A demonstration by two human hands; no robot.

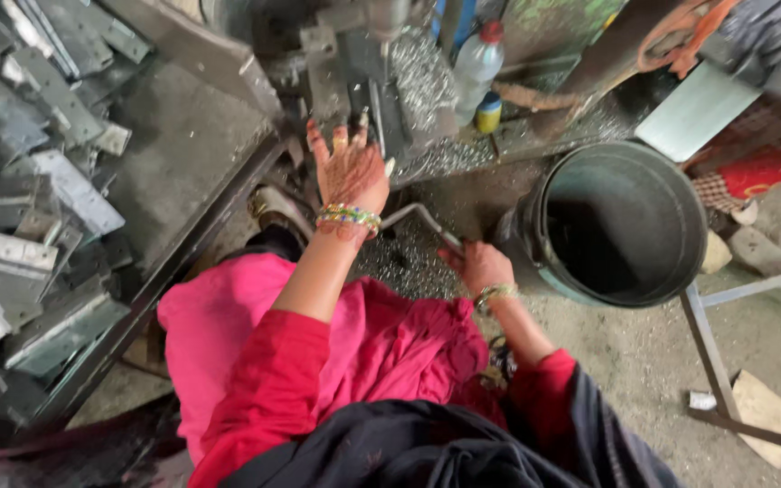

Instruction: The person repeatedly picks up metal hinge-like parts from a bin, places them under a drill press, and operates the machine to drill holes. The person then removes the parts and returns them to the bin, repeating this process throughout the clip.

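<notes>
Below the machine [363,63], the right hand [481,268] was closed around the bent metal handle [418,217]. Above it, the left hand [352,172] reached with fingers spread; what it touched was probably the machine's base.

Bench [183,154]: carried my heap of grey metal brackets [38,208].
Floor [644,352]: bore my dark bucket [616,226], metal shavings [404,262].

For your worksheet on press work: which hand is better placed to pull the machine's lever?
Right. The right hand already grips the bent metal lever; the left hand reaches up at the machine.
</notes>
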